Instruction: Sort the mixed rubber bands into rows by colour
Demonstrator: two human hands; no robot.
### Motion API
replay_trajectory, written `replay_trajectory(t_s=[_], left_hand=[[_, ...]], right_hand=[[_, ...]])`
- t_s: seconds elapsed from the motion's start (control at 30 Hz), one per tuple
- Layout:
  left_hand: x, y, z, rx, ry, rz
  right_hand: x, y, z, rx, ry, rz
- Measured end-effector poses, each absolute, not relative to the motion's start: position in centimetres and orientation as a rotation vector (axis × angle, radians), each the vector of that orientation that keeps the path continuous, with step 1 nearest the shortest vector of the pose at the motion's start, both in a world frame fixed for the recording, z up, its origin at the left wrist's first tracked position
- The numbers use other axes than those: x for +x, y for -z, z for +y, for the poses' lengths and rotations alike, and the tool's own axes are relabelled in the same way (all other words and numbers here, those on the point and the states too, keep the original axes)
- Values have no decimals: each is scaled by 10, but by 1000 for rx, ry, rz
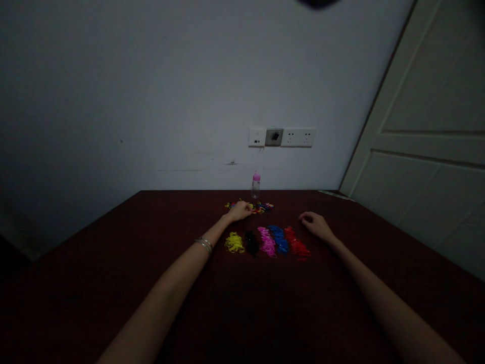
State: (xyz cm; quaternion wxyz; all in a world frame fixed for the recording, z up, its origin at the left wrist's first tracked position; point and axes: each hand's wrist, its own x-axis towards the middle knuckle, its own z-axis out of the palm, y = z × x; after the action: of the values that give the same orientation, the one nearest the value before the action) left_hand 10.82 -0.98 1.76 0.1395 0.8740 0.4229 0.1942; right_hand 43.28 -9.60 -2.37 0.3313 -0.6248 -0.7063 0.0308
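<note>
My left hand [241,210] is at a mixed pile of small coloured bands [261,207], its fingers closed together at the pile; what they pinch, if anything, is too small to name. My right hand [315,225] rests on the table to the right, fingers curled with a gap between thumb and fingers, holding nothing I can see. Between my forearms lie separate piles in a row: yellow [234,242], black [251,243], pink [267,242], blue [279,239] and red [296,243].
A clear bottle with a pink cap [255,186] stands behind the mixed pile. The dark red table [242,313] meets a wall with sockets [297,137]. A pale door [428,136] is at the right.
</note>
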Motion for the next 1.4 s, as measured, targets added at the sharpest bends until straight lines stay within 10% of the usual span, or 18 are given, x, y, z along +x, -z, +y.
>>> replay_trajectory(t_s=[1.4], left_hand=[[13, -39, -68, 2046, -413, 1041]], right_hand=[[440, 31, -85, -1643, -100, -1846]])
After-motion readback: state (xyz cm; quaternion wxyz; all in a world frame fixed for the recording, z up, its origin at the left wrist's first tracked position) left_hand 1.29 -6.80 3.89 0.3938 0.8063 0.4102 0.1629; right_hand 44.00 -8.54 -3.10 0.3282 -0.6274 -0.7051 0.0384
